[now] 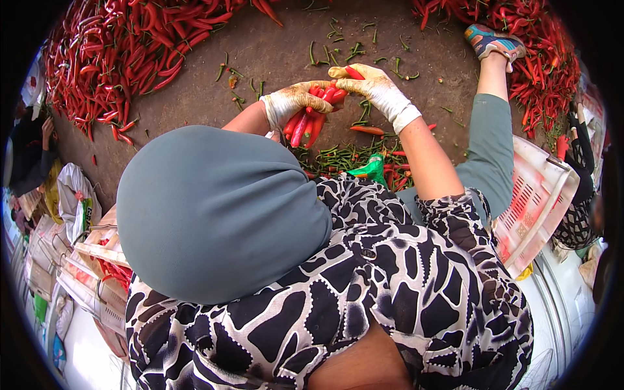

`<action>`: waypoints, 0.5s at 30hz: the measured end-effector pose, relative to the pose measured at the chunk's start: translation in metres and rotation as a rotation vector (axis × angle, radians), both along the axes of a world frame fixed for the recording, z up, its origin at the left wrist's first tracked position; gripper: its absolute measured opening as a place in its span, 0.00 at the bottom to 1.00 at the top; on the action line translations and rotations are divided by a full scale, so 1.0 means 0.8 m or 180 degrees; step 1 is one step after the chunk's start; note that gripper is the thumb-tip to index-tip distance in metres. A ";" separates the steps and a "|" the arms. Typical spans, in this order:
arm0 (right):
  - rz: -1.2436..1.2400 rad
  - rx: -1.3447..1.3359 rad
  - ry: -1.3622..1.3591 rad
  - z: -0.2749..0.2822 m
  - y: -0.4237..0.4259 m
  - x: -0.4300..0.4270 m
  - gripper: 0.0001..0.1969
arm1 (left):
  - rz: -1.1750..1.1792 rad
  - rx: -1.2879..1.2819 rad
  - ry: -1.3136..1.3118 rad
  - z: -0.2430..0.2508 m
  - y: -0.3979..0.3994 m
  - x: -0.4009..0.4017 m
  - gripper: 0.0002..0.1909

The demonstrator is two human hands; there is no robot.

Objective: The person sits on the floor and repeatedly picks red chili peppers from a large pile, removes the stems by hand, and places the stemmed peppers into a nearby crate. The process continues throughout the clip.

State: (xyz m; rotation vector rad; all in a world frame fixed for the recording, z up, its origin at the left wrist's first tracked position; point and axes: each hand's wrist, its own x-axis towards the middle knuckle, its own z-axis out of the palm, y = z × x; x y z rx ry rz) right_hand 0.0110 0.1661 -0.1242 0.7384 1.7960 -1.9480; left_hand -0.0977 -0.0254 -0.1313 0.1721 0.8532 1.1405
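My left hand (295,101), in a stained white glove, is closed around a bunch of red chili peppers (312,124). Their tips and ends point in different directions out of the fist. Close beside it, my right hand (373,90), gloved the same way, has a single red chili pepper (355,73) between thumb and fingers. Its fingertips reach the upper end of the bunch. Below the hands, cut green stems (341,158) lie heaped with some red peppers, next to a piece of green plastic (373,169). My bent knee (219,214) hides part of my left arm.
Large heaps of red chili peppers lie at the upper left (131,48) and upper right (546,83). Loose stems are scattered over the brown ground (292,44). Plastic crates stand at right (531,200) and left (92,278). Parts of other people show at both edges.
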 end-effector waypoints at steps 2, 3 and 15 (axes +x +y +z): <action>0.0471 0.0356 -0.0116 0.001 -0.007 -0.009 0.16 | -0.0283 -0.0285 0.0088 0.002 -0.004 0.002 0.25; 0.0707 0.0492 -0.0083 -0.001 -0.011 -0.014 0.16 | -0.0171 -0.0148 0.0105 0.004 -0.007 0.003 0.24; -0.1513 0.0232 -0.0935 -0.026 -0.034 -0.034 0.15 | 0.0522 0.0044 0.0349 0.012 -0.009 0.000 0.23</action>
